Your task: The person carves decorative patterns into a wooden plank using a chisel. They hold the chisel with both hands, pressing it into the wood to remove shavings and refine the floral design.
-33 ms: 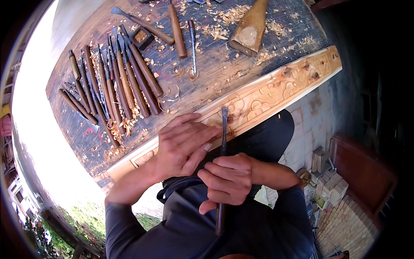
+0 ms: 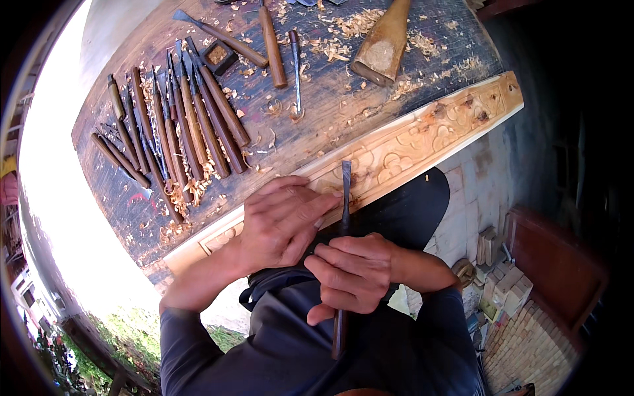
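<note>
A long strip of pale wood, a carved board (image 2: 413, 142), lies aslant along the near edge of the table, with scrolls and flower shapes cut in relief. My left hand (image 2: 281, 221) rests on it, fingers stretched out, the fingertips close to the chisel blade. A wood chisel (image 2: 346, 191) with a flat, flared steel blade and dark handle is gripped in my right hand (image 2: 353, 272), fingers wrapped round the handle. The blade points away from me over the board beside my left fingertips. Whether its edge touches the wood I cannot tell.
Several carving tools (image 2: 191, 125) lie in a row at the left of the worn table (image 2: 317, 135). Farther back are a small dark square box (image 2: 218, 56), loose chisels (image 2: 272, 46) and a wooden mallet (image 2: 383, 46). Curled shavings (image 2: 356, 23) are scattered about.
</note>
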Motion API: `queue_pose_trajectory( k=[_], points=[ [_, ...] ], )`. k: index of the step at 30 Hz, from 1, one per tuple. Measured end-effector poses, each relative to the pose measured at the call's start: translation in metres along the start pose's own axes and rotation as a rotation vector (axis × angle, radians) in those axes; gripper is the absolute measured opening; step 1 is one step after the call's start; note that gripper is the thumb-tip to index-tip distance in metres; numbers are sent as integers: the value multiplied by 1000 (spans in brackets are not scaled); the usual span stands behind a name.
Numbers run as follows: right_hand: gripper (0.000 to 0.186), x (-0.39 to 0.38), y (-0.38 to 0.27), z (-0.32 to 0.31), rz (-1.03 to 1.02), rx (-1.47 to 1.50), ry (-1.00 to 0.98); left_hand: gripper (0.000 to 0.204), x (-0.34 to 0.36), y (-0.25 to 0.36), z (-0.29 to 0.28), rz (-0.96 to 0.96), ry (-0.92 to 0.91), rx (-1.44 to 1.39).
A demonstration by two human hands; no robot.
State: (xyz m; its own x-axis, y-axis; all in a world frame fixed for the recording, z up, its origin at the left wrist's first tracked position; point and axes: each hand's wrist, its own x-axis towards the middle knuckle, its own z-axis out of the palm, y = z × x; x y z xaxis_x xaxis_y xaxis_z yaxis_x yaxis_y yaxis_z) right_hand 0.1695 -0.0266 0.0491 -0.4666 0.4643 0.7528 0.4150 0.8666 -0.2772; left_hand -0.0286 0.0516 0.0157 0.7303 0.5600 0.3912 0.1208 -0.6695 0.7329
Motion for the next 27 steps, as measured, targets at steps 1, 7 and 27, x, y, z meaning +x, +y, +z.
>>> queue_pose_trajectory(
  k=[1, 7, 27],
  points=[
    [59, 1, -1, -6, 13, -55, -10, 47, 1, 6, 1, 0, 1, 34],
    [71, -10, 7, -63, 307, -527, 32, 72, 18, 42, 31, -64, 130, 10],
    [52, -68, 23, -135, 1099, 308, 284, 95, 104, 36, 112, 133, 187, -51]
  ],
)
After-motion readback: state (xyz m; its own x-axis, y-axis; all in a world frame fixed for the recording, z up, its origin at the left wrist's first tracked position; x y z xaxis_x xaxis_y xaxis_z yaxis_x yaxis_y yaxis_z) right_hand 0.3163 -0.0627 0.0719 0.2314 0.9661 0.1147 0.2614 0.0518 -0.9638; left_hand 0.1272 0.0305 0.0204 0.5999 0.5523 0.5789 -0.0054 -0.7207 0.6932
